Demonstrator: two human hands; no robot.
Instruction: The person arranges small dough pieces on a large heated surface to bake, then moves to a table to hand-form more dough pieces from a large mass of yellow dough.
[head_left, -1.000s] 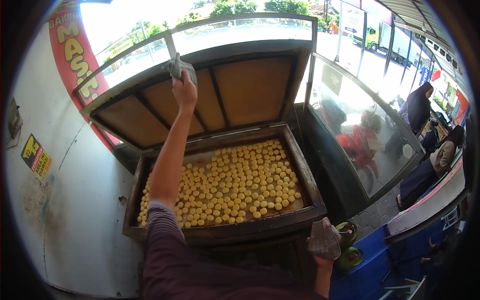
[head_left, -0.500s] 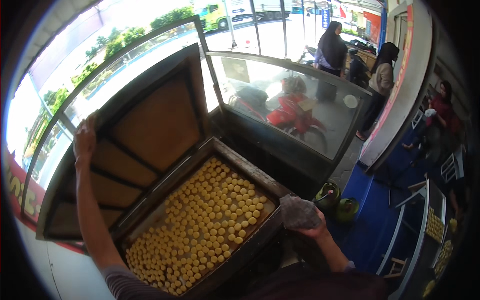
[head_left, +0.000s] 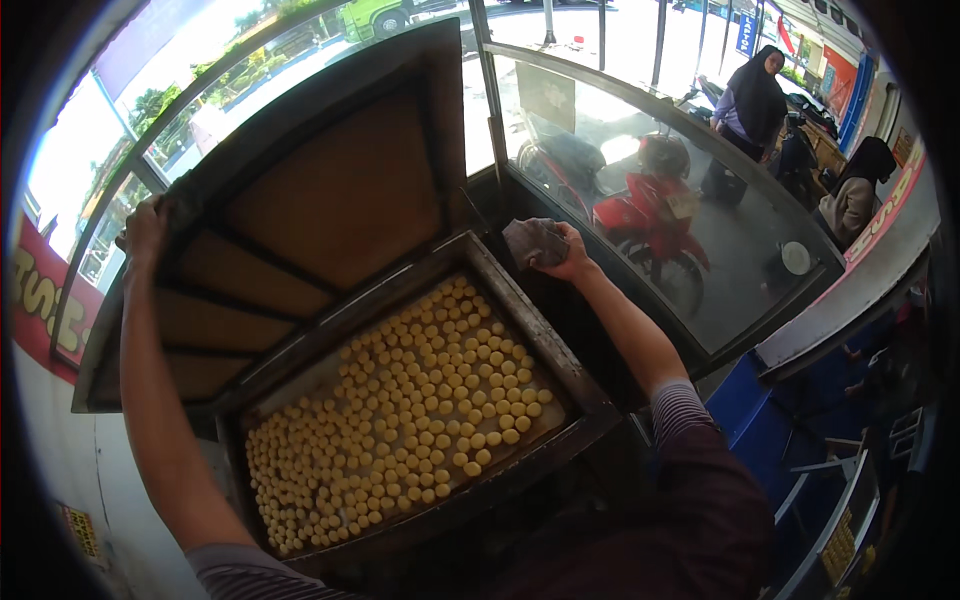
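Note:
My left hand [head_left: 146, 234] grips the upper left edge of the raised lid [head_left: 350, 170], a dark metal-framed panel with brown panels, with what looks like a dark cloth at the fingers. My right hand [head_left: 566, 255] holds a folded grey cloth [head_left: 530, 240] just beyond the back right corner of the oven box. Below the lid, the oven's metal frame [head_left: 520, 330] surrounds a tray [head_left: 270, 405] spread with several small, round, pale yellow pastries [head_left: 425, 400]. The lid stands tilted up along the far side of the box.
A glass panel [head_left: 730, 280] stands on the right, a red motorbike [head_left: 645, 220] behind it. Two people [head_left: 750, 100] [head_left: 850, 200] are farther right. A blue floor [head_left: 740, 400] and metal racks [head_left: 840, 520] lie lower right; a white wall [head_left: 70, 440] is at left.
The view has swung rightward since a second ago. My right hand has risen and reached forward with its cloth, from the near right corner toward the far right one. My left hand stays on the lid.

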